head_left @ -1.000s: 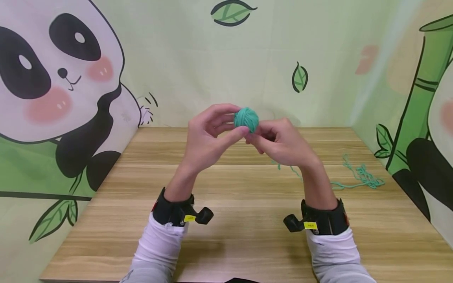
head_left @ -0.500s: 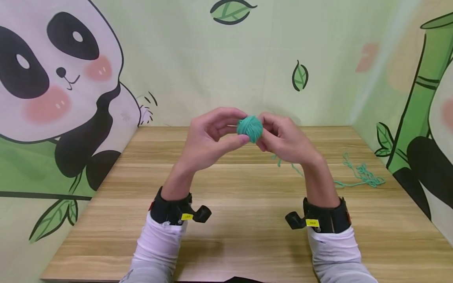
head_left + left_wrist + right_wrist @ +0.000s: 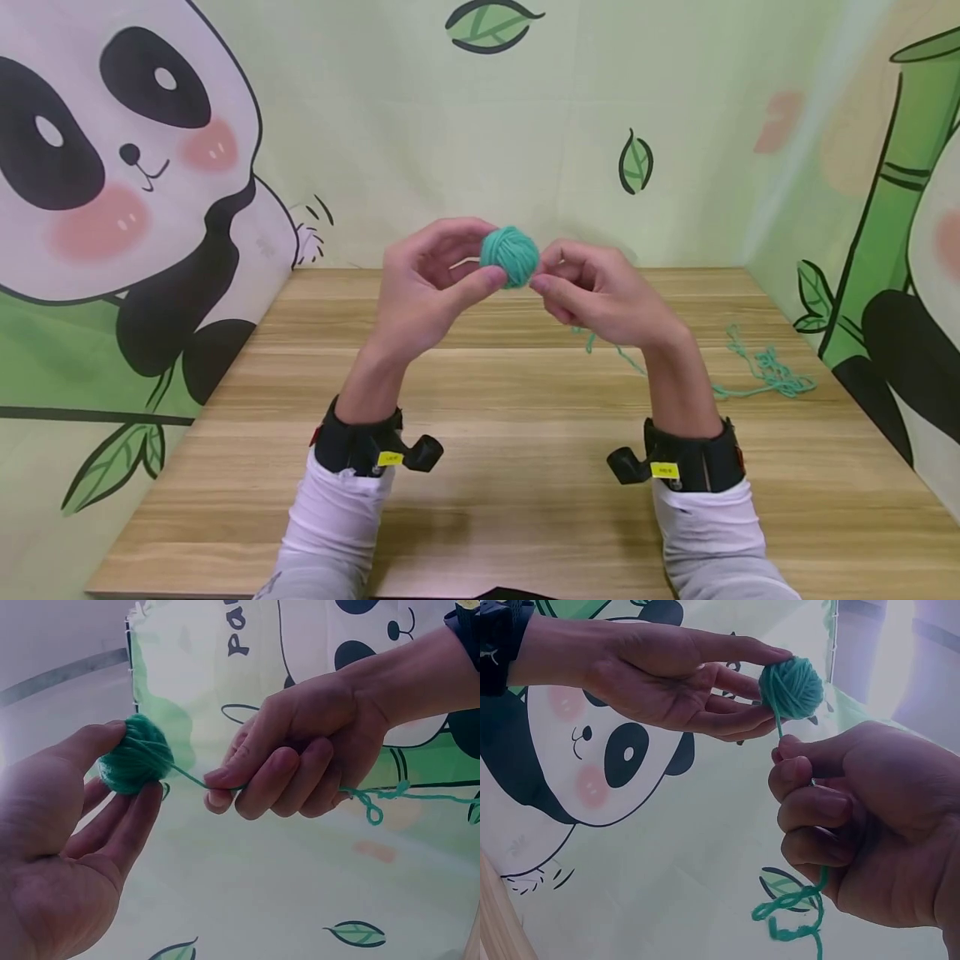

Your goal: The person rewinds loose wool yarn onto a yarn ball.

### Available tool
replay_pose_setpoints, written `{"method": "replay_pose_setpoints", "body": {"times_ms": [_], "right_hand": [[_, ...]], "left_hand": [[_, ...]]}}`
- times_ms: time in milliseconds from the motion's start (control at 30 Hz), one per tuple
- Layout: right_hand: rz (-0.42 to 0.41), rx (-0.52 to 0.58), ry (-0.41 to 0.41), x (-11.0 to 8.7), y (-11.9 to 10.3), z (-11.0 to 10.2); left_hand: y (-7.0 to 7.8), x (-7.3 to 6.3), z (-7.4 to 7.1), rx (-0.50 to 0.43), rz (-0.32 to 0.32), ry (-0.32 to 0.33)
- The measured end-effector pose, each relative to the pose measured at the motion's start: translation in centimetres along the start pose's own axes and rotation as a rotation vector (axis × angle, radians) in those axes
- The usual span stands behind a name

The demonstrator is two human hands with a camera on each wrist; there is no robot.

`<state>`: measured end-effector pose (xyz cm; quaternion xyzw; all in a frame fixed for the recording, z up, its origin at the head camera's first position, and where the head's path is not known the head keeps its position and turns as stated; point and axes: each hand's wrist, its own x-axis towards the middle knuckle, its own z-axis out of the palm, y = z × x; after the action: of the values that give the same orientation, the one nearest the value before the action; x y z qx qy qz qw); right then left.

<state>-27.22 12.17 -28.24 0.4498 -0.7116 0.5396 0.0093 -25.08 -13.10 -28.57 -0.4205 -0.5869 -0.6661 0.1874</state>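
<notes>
My left hand [image 3: 427,287] holds a small teal ball of yarn [image 3: 510,257] between its thumb and fingertips, raised above the table. To its right, my right hand [image 3: 600,292] pinches the strand of yarn [image 3: 187,774] between thumb and forefinger, its other fingers curled over the strand. A short stretch of strand runs taut from the ball to the right fingertips, as both wrist views show. Below the right fist hangs a loose, kinked tail of yarn [image 3: 810,907].
A loose tangle of teal yarn [image 3: 780,379] lies on the right side of the wooden table [image 3: 495,517]. Panda-printed cloth walls [image 3: 555,108] stand behind and at both sides.
The ball first dipped slightly toward the right hand, then my left hand drew it up and left. The hands are now a little apart, with the strand between them.
</notes>
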Motion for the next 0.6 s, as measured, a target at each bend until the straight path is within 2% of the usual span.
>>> {"method": "replay_pose_setpoints", "body": {"times_ms": [100, 233, 433, 600], "right_hand": [[-0.001, -0.003, 0.005, 0.01, -0.01, 0.01], [0.032, -0.051, 0.034, -0.03, -0.10, -0.02], [0.058, -0.097, 0.079, 0.07, -0.21, -0.06], [0.075, -0.124, 0.081, 0.15, -0.12, -0.07]], "left_hand": [[0.10, -0.01, -0.04, -0.027, -0.006, -0.014], [0.15, -0.01, 0.15, -0.037, -0.018, -0.065], [0.13, -0.12, 0.39, 0.030, -0.042, -0.125], [0.18, -0.17, 0.34, 0.106, -0.040, -0.173]]}}
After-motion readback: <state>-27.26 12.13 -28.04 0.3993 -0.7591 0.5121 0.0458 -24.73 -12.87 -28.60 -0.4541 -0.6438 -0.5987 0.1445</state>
